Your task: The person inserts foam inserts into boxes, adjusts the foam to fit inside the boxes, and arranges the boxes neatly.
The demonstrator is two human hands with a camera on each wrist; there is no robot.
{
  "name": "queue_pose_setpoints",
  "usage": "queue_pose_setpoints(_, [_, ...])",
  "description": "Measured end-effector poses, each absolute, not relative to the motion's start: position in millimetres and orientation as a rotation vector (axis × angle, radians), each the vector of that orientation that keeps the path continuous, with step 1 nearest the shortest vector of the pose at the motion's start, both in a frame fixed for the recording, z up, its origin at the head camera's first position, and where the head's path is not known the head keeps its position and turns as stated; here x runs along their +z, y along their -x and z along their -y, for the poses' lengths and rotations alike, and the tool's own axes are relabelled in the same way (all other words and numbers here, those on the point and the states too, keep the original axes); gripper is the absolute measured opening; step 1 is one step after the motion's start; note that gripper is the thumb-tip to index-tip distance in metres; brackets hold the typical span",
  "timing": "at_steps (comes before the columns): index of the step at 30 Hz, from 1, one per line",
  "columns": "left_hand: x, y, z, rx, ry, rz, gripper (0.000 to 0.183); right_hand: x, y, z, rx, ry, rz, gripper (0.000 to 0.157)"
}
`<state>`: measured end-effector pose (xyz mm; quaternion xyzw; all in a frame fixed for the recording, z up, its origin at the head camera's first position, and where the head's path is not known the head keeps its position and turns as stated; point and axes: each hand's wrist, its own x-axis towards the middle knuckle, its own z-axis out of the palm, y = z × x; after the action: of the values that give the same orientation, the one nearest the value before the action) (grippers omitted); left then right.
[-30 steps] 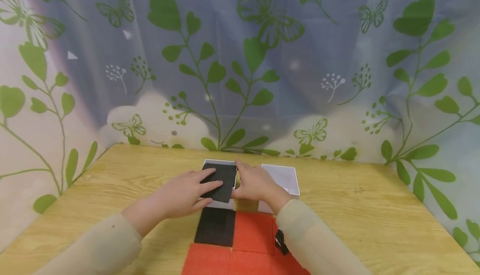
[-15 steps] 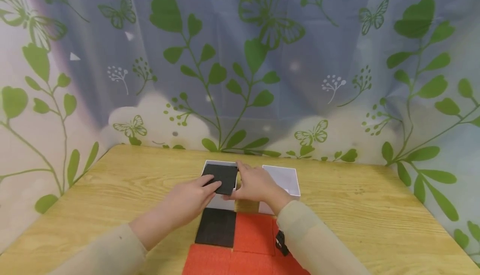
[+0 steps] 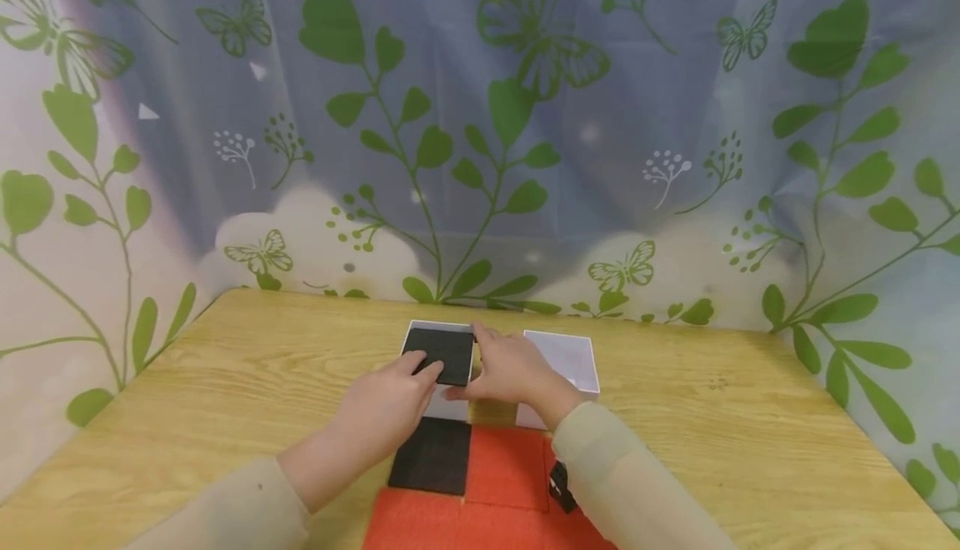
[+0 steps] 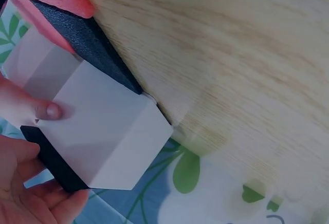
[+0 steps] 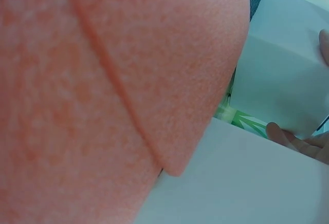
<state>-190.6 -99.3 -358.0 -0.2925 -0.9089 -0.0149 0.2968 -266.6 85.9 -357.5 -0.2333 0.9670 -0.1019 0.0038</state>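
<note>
A black foam square lies flat at the open top of a white box, its near edge along the box's front rim. My left hand holds the square near its front edge, with bent fingertips on top; in the left wrist view those fingers curl at the black edge. My right hand grips the white box from the right, its thumb on the front wall and its fingers at the far right corner. Skin fills most of the right wrist view, with the box's white wall behind.
A second white box, open-topped, stands to the right, partly behind my right forearm. In front lie another black square and several red squares. A small black object shows beside my right sleeve. A patterned curtain hangs behind the wooden table.
The black square, which overhung the box's front, has moved forward into line with the opening. My left hand's spread fingers have drawn in and bent. My right hand keeps its place.
</note>
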Motion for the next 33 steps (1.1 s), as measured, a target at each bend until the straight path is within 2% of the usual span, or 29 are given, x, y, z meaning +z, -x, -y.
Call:
queue_pose_setpoints(11, [-355.1, 192.9, 98.3, 0.004, 0.764, 2.500, 0.039, -355.8, 269.2, -85.0, -0.293, 0.739, -3.028, 0.116])
queue_pose_setpoints(21, [-357.4, 195.1, 91.7, 0.016, 1.002, 2.316, 0.036, -357.9, 267.2, -87.4, -0.281, 0.749, -3.014, 0.105])
queue_pose_setpoints(33, [-361.1, 199.1, 87.4, -0.001, 0.973, 2.339, 0.033, -356.7, 267.3, -87.2, -0.289, 0.735, -2.999, 0.107])
